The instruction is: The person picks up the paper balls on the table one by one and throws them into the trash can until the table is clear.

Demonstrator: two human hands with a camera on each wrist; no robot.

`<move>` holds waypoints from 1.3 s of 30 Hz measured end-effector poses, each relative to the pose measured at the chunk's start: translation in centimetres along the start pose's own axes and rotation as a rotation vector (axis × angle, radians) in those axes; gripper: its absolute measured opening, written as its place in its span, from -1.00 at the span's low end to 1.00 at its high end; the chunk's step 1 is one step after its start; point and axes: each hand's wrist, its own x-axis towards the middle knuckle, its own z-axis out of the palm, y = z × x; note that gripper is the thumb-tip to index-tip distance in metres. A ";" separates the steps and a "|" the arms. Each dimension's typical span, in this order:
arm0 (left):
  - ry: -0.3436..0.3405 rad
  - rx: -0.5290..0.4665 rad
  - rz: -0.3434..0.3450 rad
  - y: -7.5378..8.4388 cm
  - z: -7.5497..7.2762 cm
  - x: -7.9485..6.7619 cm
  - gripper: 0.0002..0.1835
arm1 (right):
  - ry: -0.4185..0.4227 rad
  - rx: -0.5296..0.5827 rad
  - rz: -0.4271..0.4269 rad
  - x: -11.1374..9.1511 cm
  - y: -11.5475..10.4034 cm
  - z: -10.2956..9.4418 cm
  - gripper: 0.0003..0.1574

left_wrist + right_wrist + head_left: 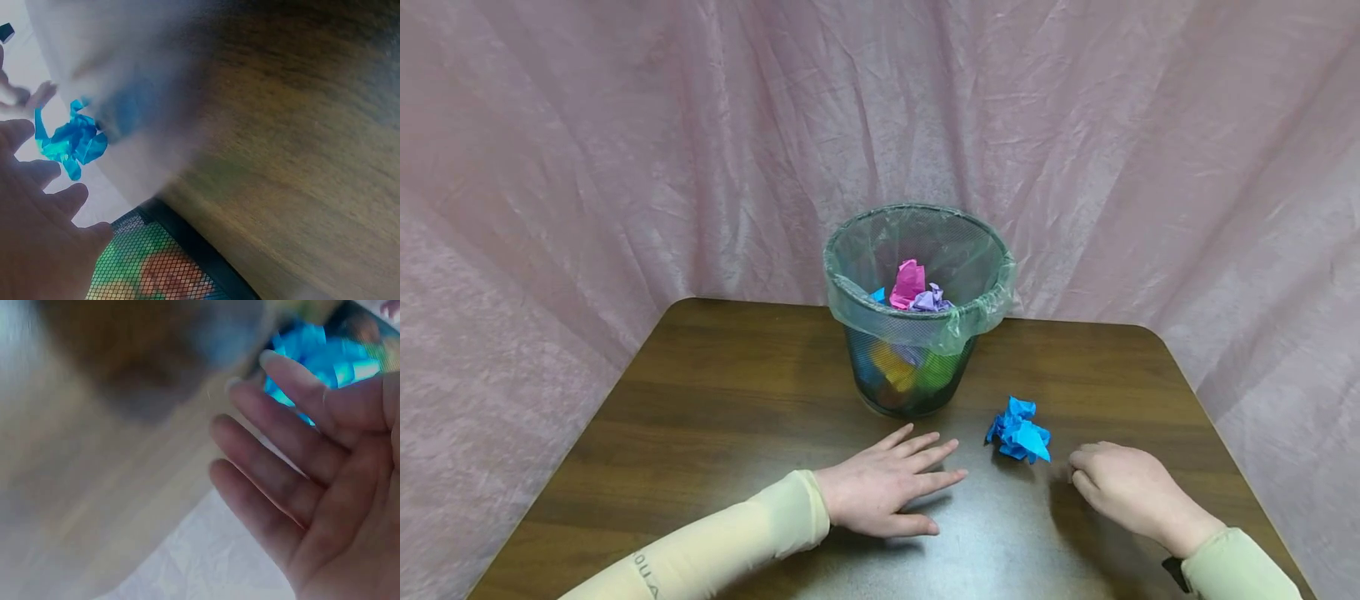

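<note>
A crumpled blue paper ball [1018, 430] lies on the wooden table [730, 400], between the two hands. To its left, my left hand [887, 487] hovers low over or rests on the table, fingers spread and holding nothing; which of the two I cannot tell. My right hand [1131, 492] is just right of the paper, apart from it. In the right wrist view its fingers [269, 437] are loosely bent with nothing in them. Behind the paper stands a mesh wastebasket [917, 400] with a translucent green liner, holding pink paper [909, 283], purple paper [931, 298] and other coloured paper.
A pink curtain [625, 167] hangs behind the table. The wastebasket stands near the table's back edge, its liner [992, 312] folded over the rim.
</note>
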 end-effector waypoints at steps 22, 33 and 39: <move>0.008 0.041 0.003 0.4 -0.3 -0.1 -0.20 | -0.104 0.062 -0.116 5.3 -3.1 2.1 -0.04; 0.025 0.096 0.025 1.3 -1.2 0.6 -0.21 | 0.009 0.040 -0.170 6.4 -1.9 3.2 -0.19; 0.042 0.101 0.053 1.6 -1.8 1.2 -0.20 | 0.033 0.003 -0.221 6.5 -1.5 3.0 -0.40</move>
